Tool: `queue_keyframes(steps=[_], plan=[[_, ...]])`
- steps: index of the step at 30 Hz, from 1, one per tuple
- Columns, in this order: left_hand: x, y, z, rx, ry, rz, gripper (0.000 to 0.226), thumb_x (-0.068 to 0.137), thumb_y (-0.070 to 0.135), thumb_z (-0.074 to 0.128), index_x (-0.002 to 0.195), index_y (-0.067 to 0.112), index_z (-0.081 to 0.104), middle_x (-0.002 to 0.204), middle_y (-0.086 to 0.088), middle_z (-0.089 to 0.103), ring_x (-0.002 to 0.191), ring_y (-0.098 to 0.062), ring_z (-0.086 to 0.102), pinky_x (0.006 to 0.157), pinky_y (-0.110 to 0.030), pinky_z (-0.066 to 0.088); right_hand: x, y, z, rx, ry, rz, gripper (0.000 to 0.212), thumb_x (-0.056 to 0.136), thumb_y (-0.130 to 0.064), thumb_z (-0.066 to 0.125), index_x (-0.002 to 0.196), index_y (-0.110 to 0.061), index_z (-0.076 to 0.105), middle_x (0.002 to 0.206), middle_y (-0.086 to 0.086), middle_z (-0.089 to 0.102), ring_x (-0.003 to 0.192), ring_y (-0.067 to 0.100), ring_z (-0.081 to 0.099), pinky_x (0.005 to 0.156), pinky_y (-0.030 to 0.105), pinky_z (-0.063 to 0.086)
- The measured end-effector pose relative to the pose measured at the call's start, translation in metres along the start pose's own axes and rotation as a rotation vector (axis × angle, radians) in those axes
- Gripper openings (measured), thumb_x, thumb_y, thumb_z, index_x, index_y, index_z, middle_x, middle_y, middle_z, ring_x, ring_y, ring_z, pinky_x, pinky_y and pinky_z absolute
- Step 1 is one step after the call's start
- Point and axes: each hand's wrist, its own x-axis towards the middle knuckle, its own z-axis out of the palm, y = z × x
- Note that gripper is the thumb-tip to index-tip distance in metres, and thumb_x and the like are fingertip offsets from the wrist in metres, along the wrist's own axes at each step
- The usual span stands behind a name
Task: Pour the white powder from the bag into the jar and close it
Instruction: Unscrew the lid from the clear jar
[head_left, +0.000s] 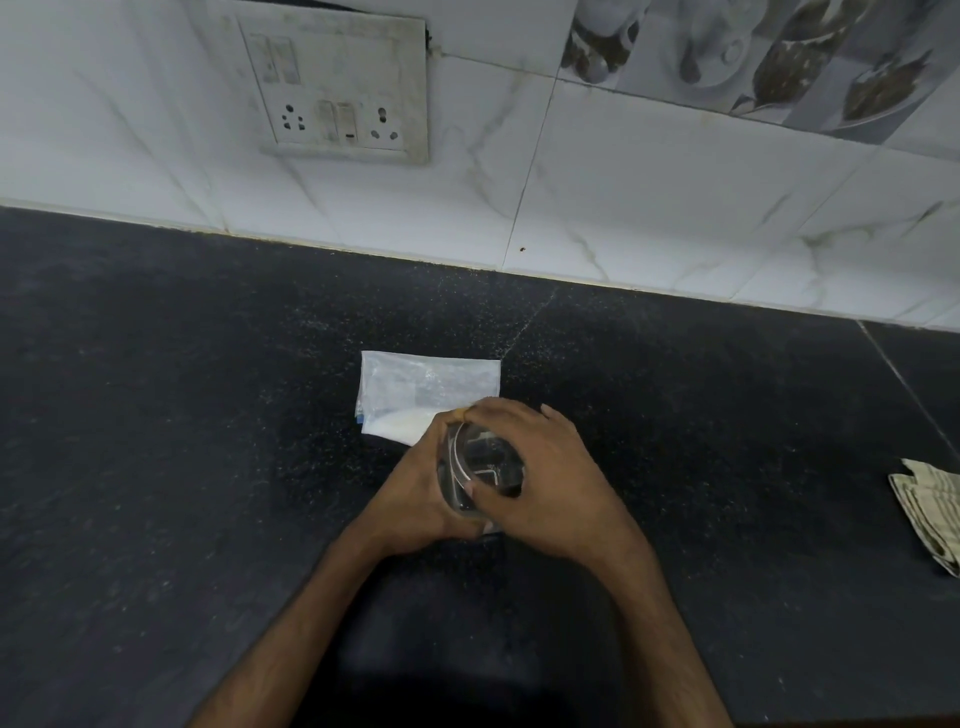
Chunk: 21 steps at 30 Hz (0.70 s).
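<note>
L hand (415, 483) & R hand (550, 478) met at frame ctr on the dark counter (156, 415), both wrapped on the glass jar (483, 462). L fingers curled round its side from 9 o'clock; R fingers & thumb clamped over its top from 3. Lid on or off, couldn't tell. Just past the jar, at 11 o'clock, the clear bag (426, 384) lay flat, white powder (400, 423) bunched at its near end. Folded cloth (930, 509) sat well off at 3. Switchboard (343, 88) was on the tiled wall (623, 182), far at 11.
</note>
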Motion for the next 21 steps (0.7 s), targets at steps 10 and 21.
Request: queue_keyframes(steps=[10,21], plan=[[0.000,0.001,0.000,-0.008,-0.022,0.019,0.105,0.056,0.003,0.096,0.141,0.027,0.038,0.133,0.017,0.059,0.126,-0.009,0.059,0.095,-0.014,0.047,-0.001,-0.005,-0.002,-0.098,0.035,0.005,0.071,0.074,-0.037,0.077,0.140,-0.022,0.054,0.140,-0.005,0.058,0.127,0.012,0.054,0.110,0.033,0.042],[0.001,-0.003,-0.001,0.021,-0.030,0.012,0.105,0.058,0.001,0.095,0.140,0.033,0.039,0.131,0.017,0.061,0.124,-0.010,0.060,0.096,-0.015,0.048,0.004,-0.007,-0.003,-0.137,-0.064,0.008,0.085,0.076,-0.036,0.076,0.151,-0.027,0.038,0.145,-0.004,0.052,0.129,0.014,0.051,0.112,0.034,0.039]])
